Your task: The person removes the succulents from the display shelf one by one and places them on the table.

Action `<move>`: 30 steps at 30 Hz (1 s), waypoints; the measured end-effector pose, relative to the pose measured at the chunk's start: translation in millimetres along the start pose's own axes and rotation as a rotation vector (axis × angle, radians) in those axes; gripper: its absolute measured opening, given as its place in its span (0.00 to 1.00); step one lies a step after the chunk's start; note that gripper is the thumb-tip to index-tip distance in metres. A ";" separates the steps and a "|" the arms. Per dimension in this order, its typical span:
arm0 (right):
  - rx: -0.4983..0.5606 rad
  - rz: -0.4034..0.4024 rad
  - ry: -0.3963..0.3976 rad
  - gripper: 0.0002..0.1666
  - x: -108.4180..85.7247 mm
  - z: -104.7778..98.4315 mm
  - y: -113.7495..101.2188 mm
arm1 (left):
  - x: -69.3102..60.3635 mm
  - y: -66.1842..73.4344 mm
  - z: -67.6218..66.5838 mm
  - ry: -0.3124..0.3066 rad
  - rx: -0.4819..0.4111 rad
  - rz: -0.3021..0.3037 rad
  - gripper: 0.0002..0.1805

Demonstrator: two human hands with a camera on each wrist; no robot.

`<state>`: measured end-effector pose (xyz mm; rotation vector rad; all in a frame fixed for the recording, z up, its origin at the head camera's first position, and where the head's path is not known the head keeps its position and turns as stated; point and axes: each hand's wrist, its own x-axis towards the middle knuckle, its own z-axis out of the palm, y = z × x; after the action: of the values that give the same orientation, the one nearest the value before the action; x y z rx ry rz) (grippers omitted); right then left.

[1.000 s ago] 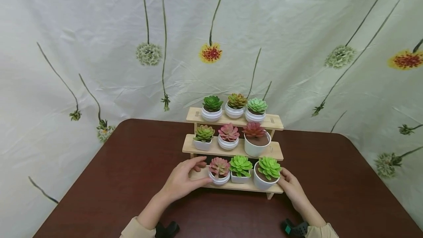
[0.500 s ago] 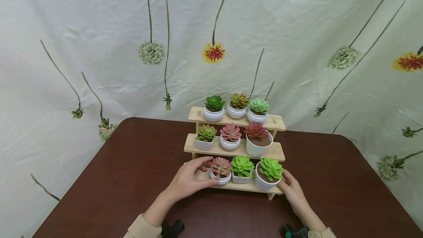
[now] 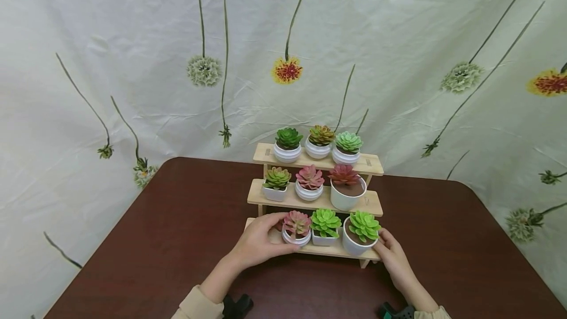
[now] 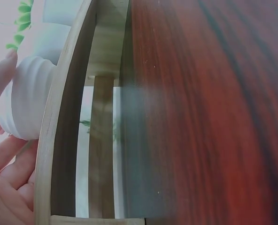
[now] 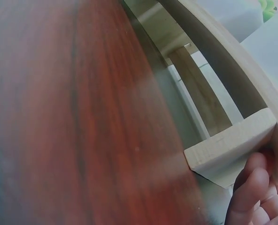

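Observation:
My left hand (image 3: 257, 246) holds a pink succulent in a ribbed white pot (image 3: 296, 238), leftmost on the bottom tier of a wooden plant stand (image 3: 255, 193). In the left wrist view, thumb and fingers lie around the ribbed pot (image 4: 30, 96), just above the board's edge. At the bottom tier's right end, my right hand (image 3: 395, 261) grips the stand beside a bright green succulent in a round white pot (image 3: 356, 246). The right wrist view has curled fingers (image 5: 252, 193) against the board's end, by the stand's leg (image 5: 230, 146). Part of that grip is hidden.
Between the two held spots sits a green succulent in a square pot (image 3: 325, 238). More potted succulents fill the middle tier, including a dark red one (image 3: 347, 196), and the top tier, including a dark green one (image 3: 288, 151). The stand is on a dark wooden table (image 3: 190, 220) before a flowered cloth (image 3: 146, 38).
My left hand has moved right, and its thumb and fingers have come around the pink succulent's pot. The right hand stays at the stand's end. The head view has shifted slightly.

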<state>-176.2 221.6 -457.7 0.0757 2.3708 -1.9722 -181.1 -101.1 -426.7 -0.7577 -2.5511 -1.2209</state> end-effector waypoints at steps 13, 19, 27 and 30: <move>-0.002 -0.013 -0.021 0.13 0.2 -1.2 -0.6 | -0.6 1.8 1.6 0.008 0.045 -0.015 0.36; 0.002 -0.011 -0.017 0.14 -0.1 -0.6 -0.7 | -2.1 2.2 0.3 0.001 0.016 -0.061 0.37; 0.001 -0.020 -0.005 0.13 0.9 -0.5 0.5 | -3.6 1.5 -3.1 0.009 -0.049 -0.124 0.37; -0.002 -0.039 -0.006 0.14 0.2 -0.9 1.2 | -3.9 1.4 -6.1 0.018 -0.054 -0.146 0.37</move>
<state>-176.3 222.7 -458.7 0.0236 2.3884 -1.9837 -177.2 -106.5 -423.5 -0.5772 -2.6082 -1.3384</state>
